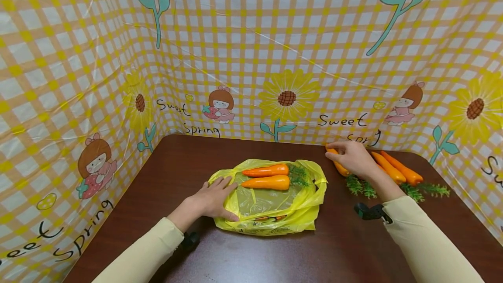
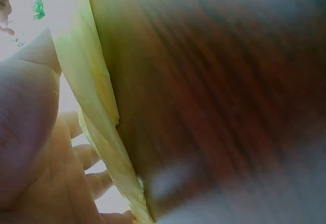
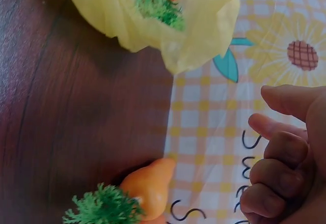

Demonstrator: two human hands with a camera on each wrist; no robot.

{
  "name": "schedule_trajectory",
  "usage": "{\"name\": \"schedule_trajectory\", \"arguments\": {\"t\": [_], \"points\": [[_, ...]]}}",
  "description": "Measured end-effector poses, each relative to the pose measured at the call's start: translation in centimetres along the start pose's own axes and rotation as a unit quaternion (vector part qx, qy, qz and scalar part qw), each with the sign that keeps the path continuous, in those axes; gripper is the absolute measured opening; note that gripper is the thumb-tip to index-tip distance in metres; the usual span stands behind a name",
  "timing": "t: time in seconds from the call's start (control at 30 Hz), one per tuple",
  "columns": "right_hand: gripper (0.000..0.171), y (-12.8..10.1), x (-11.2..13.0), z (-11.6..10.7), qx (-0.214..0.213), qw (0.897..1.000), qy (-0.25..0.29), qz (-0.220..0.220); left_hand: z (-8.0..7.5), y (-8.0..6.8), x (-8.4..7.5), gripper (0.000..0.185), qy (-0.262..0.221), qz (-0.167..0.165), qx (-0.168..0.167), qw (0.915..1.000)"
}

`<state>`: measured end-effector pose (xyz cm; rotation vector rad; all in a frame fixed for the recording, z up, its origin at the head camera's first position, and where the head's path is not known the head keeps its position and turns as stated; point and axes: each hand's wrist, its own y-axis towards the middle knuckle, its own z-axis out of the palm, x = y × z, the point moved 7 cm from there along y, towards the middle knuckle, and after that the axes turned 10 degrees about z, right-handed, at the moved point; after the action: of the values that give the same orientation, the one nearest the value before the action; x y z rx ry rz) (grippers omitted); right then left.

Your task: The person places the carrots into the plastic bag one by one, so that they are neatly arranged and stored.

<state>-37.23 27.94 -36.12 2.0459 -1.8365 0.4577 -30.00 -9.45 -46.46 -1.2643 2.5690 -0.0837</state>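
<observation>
Where the dark brown wooden table meets the walls, a glossy checked cloth in yellow, orange and white rises on 3 sides, printed with sunflowers, green stems, little cartoon girls and the words "Sweet Spring". My left hand lies flat with fingers straight on the left edge of a yellow plastic bag, which sits near the middle of the table; the left wrist view shows only that bag's edge against blurred wood. On top of the bag lie 2 orange carrots, side by side, tips pointing left and green tops to the right. My right hand is over at the back right of the table, fingers curled down over a loose carrot that lies just beside the bag's right side; from the head view I cannot tell for sure whether I am gripping it or only touching it, and the right wrist view shows my fingers bent and clear of it. Behind my right wrist lie more carrots, close together, their green tops spread toward me.
</observation>
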Motion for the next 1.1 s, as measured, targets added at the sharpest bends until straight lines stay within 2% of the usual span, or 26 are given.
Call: {"name": "schedule_trajectory", "arguments": {"t": [0.3, 0.63, 0.87, 1.1], "points": [[0.049, 0.8, -2.7, 0.3, -0.005, 0.999, 0.022, 0.032, -0.2, 0.2, -0.1, 0.105, 0.008, -0.002, 0.008, 0.9999], [0.060, 0.7, -5.9, 1.0, -0.003, 0.995, 0.034, 0.091, 0.6, 0.3, -1.2, 0.104, -0.007, 0.006, 0.008, 0.9999], [0.062, 1.3, -6.6, 1.7, -0.001, 0.993, 0.043, 0.109, 0.6, -0.3, -0.9, 0.105, -0.016, -0.004, 0.003, 0.9999], [0.057, 1.9, -7.3, 1.9, -0.021, 0.988, 0.049, 0.146, -0.1, -0.4, -0.4, 0.105, -0.013, -0.008, 0.004, 0.9999]]}}
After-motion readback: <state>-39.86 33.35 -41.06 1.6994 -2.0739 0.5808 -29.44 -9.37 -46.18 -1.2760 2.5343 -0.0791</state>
